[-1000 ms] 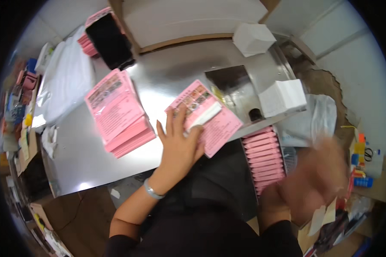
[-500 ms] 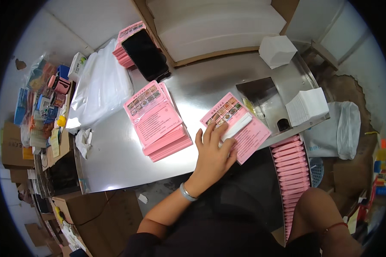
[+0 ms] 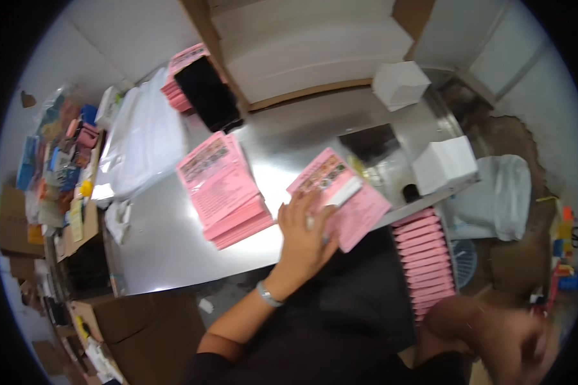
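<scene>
The shiny steel bench carries two lots of pink printed paper packets. The larger, fanned stack of flat pink packets lies near the middle of the bench. A smaller pile of the same pink packets sits at the near edge, with a narrow white strip across its top.

The left hand lies flat and spread on that near-edge pile, fingers splayed, palm down, gripping nothing. To do this well, the palm should probably press evenly so the slick packets do not slide off the edge, and the top packet should be squared with those beneath it.

The right hand is low at the right, off the bench, near a row of pink packets standing on edge below the bench's right end. It is badly blurred, and whether it is open or holds anything cannot be told.

The print on the packets is too small to make out. The pile's lower corner is covered by the left hand.
</scene>
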{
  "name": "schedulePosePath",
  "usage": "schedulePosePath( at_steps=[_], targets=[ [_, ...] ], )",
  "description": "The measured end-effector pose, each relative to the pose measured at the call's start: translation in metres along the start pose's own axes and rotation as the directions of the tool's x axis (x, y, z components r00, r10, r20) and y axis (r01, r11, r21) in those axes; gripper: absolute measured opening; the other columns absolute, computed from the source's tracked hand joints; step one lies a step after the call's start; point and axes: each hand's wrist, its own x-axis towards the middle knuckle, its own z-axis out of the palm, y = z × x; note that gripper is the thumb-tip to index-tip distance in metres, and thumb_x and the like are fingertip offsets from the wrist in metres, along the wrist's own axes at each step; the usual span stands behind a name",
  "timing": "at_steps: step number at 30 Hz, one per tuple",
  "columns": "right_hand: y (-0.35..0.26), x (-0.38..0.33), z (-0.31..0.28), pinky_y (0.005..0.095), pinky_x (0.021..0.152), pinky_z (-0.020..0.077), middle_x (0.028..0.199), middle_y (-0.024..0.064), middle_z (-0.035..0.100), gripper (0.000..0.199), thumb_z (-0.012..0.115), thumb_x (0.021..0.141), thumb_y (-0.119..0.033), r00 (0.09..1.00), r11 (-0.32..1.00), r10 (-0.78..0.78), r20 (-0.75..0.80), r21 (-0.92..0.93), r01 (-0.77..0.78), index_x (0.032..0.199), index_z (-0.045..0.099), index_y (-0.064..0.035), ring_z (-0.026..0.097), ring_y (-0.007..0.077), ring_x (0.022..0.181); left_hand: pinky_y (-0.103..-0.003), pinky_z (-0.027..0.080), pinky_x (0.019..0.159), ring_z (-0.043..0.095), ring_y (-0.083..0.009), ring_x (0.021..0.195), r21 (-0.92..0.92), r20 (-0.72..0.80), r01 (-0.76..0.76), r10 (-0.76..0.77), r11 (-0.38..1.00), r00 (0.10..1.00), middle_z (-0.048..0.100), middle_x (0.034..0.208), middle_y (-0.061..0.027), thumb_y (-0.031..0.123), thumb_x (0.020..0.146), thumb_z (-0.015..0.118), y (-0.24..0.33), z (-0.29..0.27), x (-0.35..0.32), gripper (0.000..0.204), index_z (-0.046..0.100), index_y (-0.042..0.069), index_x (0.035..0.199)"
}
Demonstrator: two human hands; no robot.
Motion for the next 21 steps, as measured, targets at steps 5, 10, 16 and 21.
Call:
schedulePosePath(
  at_steps=[5,10,16,21],
  targets=[
    [0.004,-0.127,0.057,0.0361,0.089,0.0477,0.113,0.0143,0.062,0.019,0.069,0.086,-0.009,0.425,0.873,0.198,0.883,0.038,-0.486,0.102,0.071,0.0006,0.059,0.0319,0.101,-0.059,0.035,0.102,0.039,-0.0446,0.133,0.224,0.262,-0.1,0.039,0.969,0.964,0.041,0.145,-0.0221,0.024,0.07,0.08,-0.012,-0.006,0.012,0.058,0.06,0.013,0.123],
    [0.01,-0.16,0.06,0.0417,0.084,0.047,0.099,0.0131,0.059,0.024,0.068,0.086,-0.011,0.289,0.935,0.161,0.944,-0.052,-0.352,0.106,0.071,0.0015,0.054,0.0319,0.095,-0.066,0.036,0.098,0.04,-0.0456,0.13,0.329,0.437,-0.241,0.079,0.913,0.896,0.037,0.147,-0.0238,0.047,0.074,0.078,-0.003,0.007,0.069,0.059,0.06,0.009,0.114],
    [0.023,-0.155,0.063,0.0396,0.081,0.0462,0.095,0.0122,0.058,0.026,0.065,0.082,-0.006,0.226,0.892,0.12,0.967,-0.005,-0.452,0.106,0.07,0.0028,0.053,0.0307,0.093,-0.037,0.054,0.057,0.06,-0.0297,0.079,0.248,0.387,-0.034,-0.067,0.968,0.92,0.045,0.139,-0.0314,0.041,0.073,0.078,0.005,-0.007,0.027,0.053,0.059,0.01,0.113],
    [0.035,-0.155,0.062,0.0405,0.084,0.0465,0.102,0.0122,0.062,0.035,0.065,0.078,-0.005,0.33,0.894,-0.01,0.944,0.156,-0.42,0.113,0.069,-0.0032,0.054,0.0302,0.096,-0.039,0.045,0.073,0.057,-0.0296,0.085,0.024,0.291,-0.143,0.13,0.989,0.948,0.046,0.141,-0.0261,0.024,0.071,0.071,0.016,-0.003,0.008,0.048,0.061,0.008,0.115]
  ],
)
